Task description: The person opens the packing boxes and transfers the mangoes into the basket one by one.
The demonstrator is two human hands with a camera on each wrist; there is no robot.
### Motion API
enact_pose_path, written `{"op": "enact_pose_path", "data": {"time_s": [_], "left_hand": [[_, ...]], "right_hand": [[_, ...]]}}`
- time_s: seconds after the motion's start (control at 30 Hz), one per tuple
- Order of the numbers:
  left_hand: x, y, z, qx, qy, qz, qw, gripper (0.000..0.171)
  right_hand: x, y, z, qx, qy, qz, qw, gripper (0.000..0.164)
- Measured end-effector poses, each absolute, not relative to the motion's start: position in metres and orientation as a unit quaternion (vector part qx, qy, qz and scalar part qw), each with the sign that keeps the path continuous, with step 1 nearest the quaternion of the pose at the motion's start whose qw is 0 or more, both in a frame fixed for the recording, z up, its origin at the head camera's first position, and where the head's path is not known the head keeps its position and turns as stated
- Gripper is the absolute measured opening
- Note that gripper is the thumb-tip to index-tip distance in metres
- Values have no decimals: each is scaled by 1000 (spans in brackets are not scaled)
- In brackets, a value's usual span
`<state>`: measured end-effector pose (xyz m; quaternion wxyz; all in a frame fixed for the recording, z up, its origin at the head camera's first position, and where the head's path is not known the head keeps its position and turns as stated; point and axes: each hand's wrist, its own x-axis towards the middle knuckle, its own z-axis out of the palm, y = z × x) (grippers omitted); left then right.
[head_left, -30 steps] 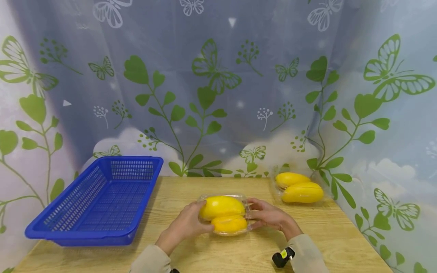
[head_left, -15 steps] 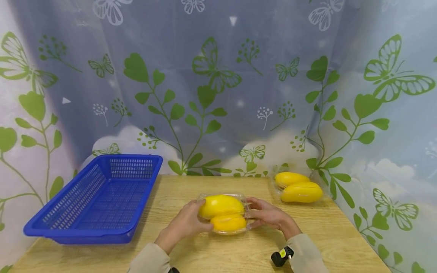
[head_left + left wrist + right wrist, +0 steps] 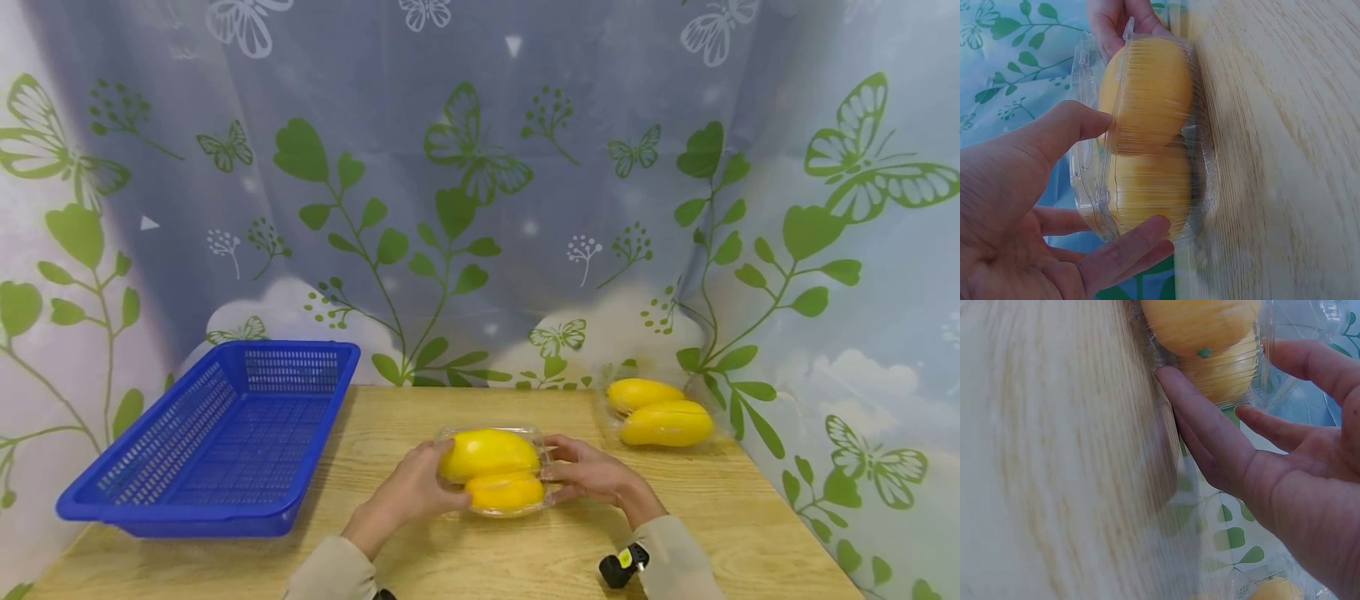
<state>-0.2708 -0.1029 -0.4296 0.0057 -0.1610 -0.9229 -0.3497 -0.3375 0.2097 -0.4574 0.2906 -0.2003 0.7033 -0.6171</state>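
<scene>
A clear plastic clamshell box (image 3: 531, 435) with two yellow, mango-like fruits (image 3: 491, 454) stands on the wooden table between the hands. My left hand (image 3: 408, 496) grips its left end; in the left wrist view the thumb (image 3: 1088, 122) lies at the box's rim and the fingers (image 3: 1129, 250) curl against its side. My right hand (image 3: 592, 475) holds the right end, thumb and fingers spread around the corner, as the right wrist view shows (image 3: 1297, 444). A green tip shows on one fruit (image 3: 1204, 331). Whether the lid is fastened, I cannot tell.
A blue perforated basket (image 3: 318, 450) stands on the left of the wooden table (image 3: 480, 558). At the back right sits a second clear box (image 3: 602, 408) with two yellow fruits (image 3: 667, 423). A patterned curtain (image 3: 487, 250) hangs behind the table.
</scene>
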Motion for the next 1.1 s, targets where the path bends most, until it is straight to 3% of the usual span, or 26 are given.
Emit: {"op": "enact_pose_path", "data": {"time_s": [1.1], "left_hand": [[-271,-100,-431,-157,-921,-356,14,92]], "right_hand": [[-335,207,-452,-196,708,-613,291,71]]}}
